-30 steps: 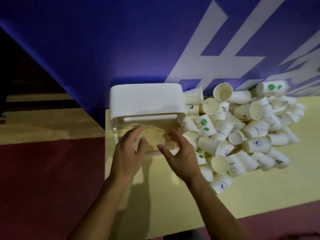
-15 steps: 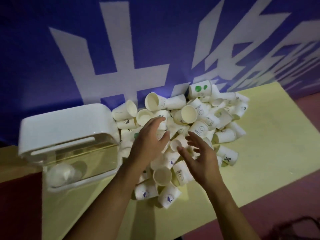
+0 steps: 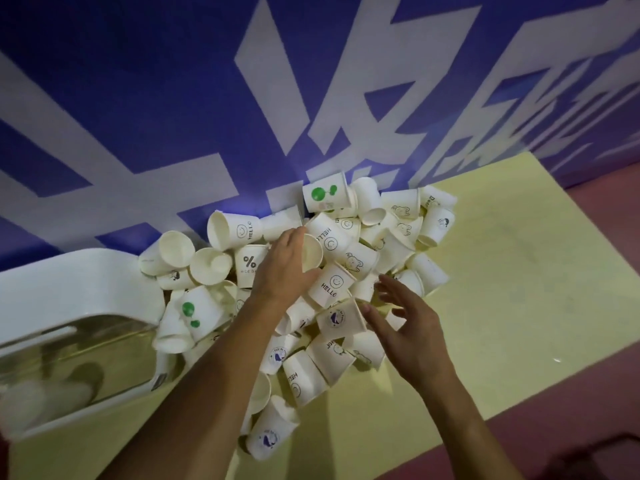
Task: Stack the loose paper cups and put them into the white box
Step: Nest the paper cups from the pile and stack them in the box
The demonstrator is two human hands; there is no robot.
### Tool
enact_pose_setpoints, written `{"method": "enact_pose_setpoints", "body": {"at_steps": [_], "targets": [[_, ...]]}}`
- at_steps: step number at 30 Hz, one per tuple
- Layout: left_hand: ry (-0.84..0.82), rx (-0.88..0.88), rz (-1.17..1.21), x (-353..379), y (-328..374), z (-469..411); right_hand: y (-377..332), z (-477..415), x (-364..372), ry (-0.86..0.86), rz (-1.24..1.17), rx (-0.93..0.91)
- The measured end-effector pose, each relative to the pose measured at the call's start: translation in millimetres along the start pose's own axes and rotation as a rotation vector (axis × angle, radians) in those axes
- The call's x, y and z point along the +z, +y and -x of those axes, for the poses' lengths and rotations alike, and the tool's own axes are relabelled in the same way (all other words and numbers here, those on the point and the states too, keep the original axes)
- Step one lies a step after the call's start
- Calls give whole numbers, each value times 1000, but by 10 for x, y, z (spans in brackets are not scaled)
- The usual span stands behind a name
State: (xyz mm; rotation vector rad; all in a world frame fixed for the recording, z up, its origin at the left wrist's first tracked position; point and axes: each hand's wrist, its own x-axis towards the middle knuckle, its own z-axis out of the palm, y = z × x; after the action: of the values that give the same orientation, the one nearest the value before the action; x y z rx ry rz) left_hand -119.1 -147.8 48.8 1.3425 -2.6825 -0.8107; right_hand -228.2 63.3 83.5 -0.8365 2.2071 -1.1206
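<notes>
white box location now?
Head view, far left edge: the white box sits on the yellow table against the blue wall, with the cup pile right beside it.

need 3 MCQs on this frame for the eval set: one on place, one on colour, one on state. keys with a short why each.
1. Where is the white box relative to the pile of cups?
A. left of it
B. right of it
C. on top of it

2. What colour is the table?
A. black
B. pale yellow
C. green

3. What is the left hand doing?
A. lying flat on the table
B. lifting the box lid
C. gripping a cup in the pile

Key:
1 A: the box lies at the left edge of the view, with cups against its side.
2 B: bare pale yellow surface shows to the right of the pile.
3 C: the hand curls round the cup's rim.
</notes>
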Motion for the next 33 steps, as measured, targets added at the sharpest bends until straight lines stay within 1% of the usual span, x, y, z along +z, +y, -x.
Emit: {"method": "enact_pose_setpoints", "body": {"at_steps": [3,6,8,11,14,16,19,22,26,33], "targets": [[30,-91,102,-79,47,52,33,-155,-42,-7,-5,-15],[189,-163,280,-251,96,271,-92,-462,-55,-22,-2,-37],[296,-151,373,-369,88,467,-221,-785,-18,-26,39,-55],[375,-131,379,-516,31,718,-378,-1355,84,-52,178,-93],[414,-148,370,-598,-49,900,-473,-1836,188,-115,356,-106],[438,-150,388,-633,-101,999,-494,-2047,250,-146,415,-105],[446,-164,425,-663,-143,1077,-467,-2212,304,-185,458,-159],[431,-198,448,-693,-174,1090,-436,-2250,345,-191,432,-177],[402,-215,456,-705,-218,1103,-386,-2251,364,-194,364,-156],[370,-238,445,-698,-351,1191,-457,-2114,356,-156,148,-124]]}}
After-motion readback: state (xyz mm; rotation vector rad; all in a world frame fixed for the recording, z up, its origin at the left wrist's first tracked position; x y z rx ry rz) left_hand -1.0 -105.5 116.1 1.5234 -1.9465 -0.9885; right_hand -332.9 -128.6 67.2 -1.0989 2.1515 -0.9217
